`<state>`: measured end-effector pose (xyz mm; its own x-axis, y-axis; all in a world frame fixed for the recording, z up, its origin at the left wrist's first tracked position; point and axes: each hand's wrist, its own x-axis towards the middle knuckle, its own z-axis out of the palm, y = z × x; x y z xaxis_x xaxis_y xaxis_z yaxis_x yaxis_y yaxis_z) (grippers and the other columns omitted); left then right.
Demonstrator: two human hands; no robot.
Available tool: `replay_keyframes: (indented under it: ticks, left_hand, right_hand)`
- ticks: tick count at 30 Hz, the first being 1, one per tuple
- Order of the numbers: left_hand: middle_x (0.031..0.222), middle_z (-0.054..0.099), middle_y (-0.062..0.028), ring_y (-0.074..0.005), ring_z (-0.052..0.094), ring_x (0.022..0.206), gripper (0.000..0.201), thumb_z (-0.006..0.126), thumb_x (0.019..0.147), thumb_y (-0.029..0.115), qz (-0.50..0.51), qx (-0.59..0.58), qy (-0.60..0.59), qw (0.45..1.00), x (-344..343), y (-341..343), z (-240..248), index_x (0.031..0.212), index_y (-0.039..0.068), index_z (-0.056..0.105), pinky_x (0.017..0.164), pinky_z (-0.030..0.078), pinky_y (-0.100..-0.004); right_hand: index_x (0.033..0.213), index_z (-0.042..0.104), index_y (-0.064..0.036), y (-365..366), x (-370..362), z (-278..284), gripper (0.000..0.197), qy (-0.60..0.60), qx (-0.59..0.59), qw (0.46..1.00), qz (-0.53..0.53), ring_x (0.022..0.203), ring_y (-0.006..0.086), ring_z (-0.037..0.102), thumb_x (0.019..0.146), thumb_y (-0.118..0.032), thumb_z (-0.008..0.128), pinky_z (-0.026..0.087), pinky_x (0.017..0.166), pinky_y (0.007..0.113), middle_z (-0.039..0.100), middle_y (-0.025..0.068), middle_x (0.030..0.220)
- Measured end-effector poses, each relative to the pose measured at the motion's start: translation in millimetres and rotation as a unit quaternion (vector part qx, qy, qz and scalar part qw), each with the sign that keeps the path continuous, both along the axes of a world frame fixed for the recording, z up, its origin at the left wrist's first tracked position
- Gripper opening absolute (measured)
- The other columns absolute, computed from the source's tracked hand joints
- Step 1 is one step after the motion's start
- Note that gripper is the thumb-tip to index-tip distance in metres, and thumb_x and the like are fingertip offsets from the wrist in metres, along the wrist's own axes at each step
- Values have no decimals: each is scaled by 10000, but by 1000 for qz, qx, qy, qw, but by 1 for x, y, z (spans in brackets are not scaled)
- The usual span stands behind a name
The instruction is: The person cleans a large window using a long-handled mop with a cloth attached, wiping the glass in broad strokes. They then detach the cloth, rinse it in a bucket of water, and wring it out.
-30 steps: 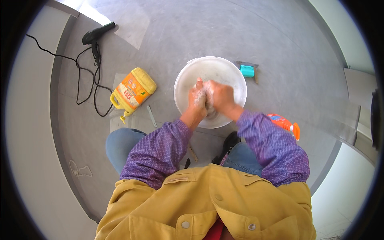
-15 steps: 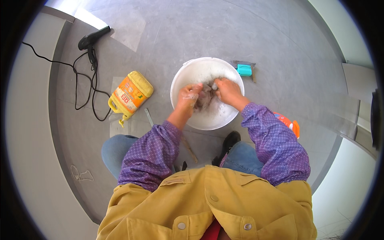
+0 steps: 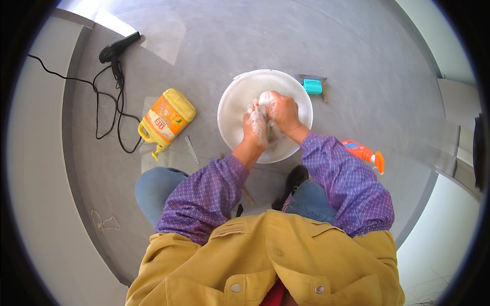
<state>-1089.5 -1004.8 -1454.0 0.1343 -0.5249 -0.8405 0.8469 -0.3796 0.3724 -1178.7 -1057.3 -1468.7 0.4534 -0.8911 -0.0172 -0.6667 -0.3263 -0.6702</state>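
A round white bucket (image 3: 224,109) of cloudy, sudsy water stands on the floor in front of me. Over it, my left hand (image 3: 255,127) and my right hand (image 3: 284,113) are pressed close together, fingers closed. Between them is a wet, foam-covered cloth (image 3: 266,98), mostly hidden by the hands. White lather coats the back of my left hand. The fingers of my right hand curl over the upper part of the bundle. Purple patterned sleeves cover both forearms.
Left of the bucket lie a yellow jug (image 3: 167,122) with an orange label, a black hair dryer (image 3: 118,48) with its cord and a thin metal strip (image 3: 192,150). To the right are a teal object (image 3: 312,86) and an orange spray bottle (image 3: 363,153).
My hands have come together from apart; the left moved right and nearer me. The greyish cloth stretched between them is now bunched and mostly covered.
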Motion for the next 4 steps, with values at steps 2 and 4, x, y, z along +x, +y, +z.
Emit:
replay_keyframes:
  ticks: [2, 4]
  left_hand:
    - [1171, 606, -115, -220, 583, 1028, 507, 486, 1025, 397, -18, 39, -37, 998, 0, -2, 18, 1268, -44, 546, 879, 495, -360]
    - [1176, 614, -117, -222, 587, 1031, 508, 494, 1021, 406, -41, 34, -80, 995, 9, 2, 14, 1283, -26, 542, 878, 494, -350]
  right_hand:
    - [861, 654, -84, -3, -2, -3, 214, 40, 6, 999, -12, 653, 371, 648, 882, -297, 651, 500, 575, 467, 663, 158, 709]
    - [895, 673, -93, 5, 7, 10, 277, -64, 17, 998, 5, 663, 357, 659, 890, -370, 656, 516, 601, 458, 677, 144, 718]
